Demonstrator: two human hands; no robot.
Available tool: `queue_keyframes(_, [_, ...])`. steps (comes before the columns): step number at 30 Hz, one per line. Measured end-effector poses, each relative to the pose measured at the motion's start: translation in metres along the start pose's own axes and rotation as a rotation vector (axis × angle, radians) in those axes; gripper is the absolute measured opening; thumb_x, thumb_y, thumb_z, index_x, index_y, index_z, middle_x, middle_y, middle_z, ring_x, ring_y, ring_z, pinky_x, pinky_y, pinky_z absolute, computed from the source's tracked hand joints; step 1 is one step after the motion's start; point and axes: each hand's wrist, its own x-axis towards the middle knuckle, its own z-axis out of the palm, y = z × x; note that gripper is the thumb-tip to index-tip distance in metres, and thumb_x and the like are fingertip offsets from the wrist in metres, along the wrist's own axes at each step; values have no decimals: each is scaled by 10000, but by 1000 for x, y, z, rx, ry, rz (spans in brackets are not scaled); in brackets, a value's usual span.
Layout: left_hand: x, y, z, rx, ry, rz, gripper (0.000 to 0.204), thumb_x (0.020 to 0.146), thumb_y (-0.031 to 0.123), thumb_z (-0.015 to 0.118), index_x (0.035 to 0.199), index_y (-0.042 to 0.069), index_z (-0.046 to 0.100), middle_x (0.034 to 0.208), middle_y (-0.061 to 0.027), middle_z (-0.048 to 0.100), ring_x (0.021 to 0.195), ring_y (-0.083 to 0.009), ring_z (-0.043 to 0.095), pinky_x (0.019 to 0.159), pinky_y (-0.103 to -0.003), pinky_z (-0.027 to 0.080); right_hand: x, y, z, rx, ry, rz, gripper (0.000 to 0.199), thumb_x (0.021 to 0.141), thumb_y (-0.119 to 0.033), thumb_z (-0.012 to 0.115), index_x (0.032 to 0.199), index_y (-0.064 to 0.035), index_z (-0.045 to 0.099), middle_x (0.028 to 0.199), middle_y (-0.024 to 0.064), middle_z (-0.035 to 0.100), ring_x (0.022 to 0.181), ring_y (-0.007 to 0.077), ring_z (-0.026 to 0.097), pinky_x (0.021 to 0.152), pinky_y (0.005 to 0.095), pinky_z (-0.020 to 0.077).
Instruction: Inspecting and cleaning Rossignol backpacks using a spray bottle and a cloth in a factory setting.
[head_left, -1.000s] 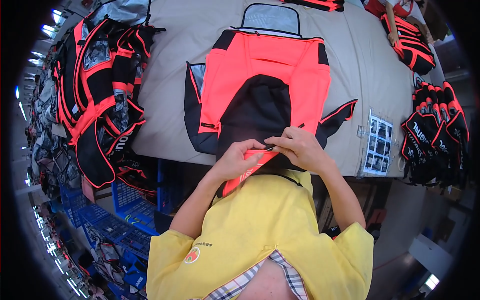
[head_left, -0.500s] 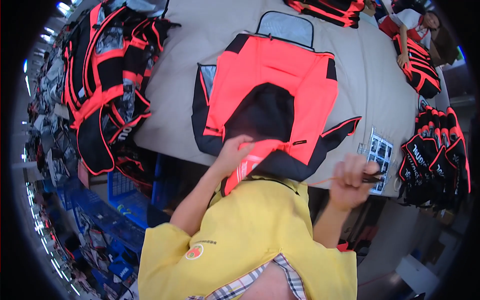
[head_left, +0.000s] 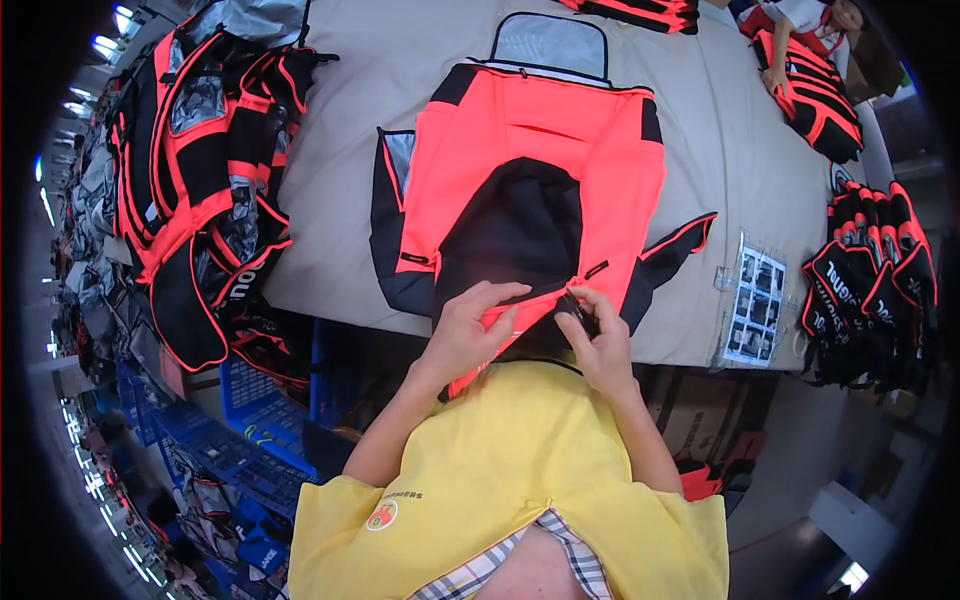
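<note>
A bright coral-and-black bag [head_left: 545, 105], soft and unfinished-looking, lies spread on the table in front of me, its grey-lined flap at the far end. My left hand [head_left: 468, 335] pinches the coral strip with white print at the bag's near edge. Close beside it, my right hand [head_left: 600, 345] is closed round a small black tool [head_left: 584, 308] at the right end of that strip. Fingers cover most of the tool, so its exact kind is unclear. Two short black zipper pulls lie on the coral panels either side of the black middle.
The beige-covered table [head_left: 330, 180] carries a pile of similar bags [head_left: 190, 170] on the left. A clear sleeve of pictures [head_left: 755, 305] lies at the right edge, with hanging bags [head_left: 870, 290] beyond. A co-worker [head_left: 800, 40] handles bags at far right. Blue crates [head_left: 250, 385] stand lower left.
My right hand has come left from beside the picture sleeve to the bag's near edge. The orange thread stretched to it no longer shows. My left hand has shifted slightly right along the strip.
</note>
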Motion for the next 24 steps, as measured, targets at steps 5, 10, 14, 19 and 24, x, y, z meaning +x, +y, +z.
queue_keyframes(5, [-3,3,0,164,-75,57,345,919,61,714,1264,60,714,912,-136,609,763,-303,656,703,-391,538,29,-11,-3,-173,-164,85,284,995,-136,746,1251,-22,698,789,9,637,747,53,549,702,254,482])
queue_keyframes(10, [-6,22,1,297,-87,31,261,924,110,736,1185,97,734,906,-121,592,762,-316,643,681,-398,532,38,3,-5,-57,-302,85,252,1024,-246,710,1043,5,707,752,70,637,677,99,538,644,305,454])
queue_keyframes(14, [-7,16,2,520,-121,237,221,936,124,728,1156,105,729,920,-107,601,784,-322,643,694,-431,525,39,10,-4,66,-356,191,308,1023,-246,710,873,16,647,734,-13,546,693,66,454,626,290,391])
queue_keyframes(19, [-8,24,5,352,-119,59,206,941,148,733,1125,57,722,887,-112,628,818,-317,668,740,-443,526,38,-1,-6,136,-366,234,327,1026,-252,709,846,11,639,750,-40,534,708,54,434,630,283,377])
queue_keyframes(24, [-8,16,9,71,-153,-107,211,947,150,733,1089,-6,726,904,-140,685,808,-292,692,734,-353,530,37,1,-9,154,-378,226,315,1030,-245,708,859,11,644,770,-40,540,720,43,442,640,269,389])
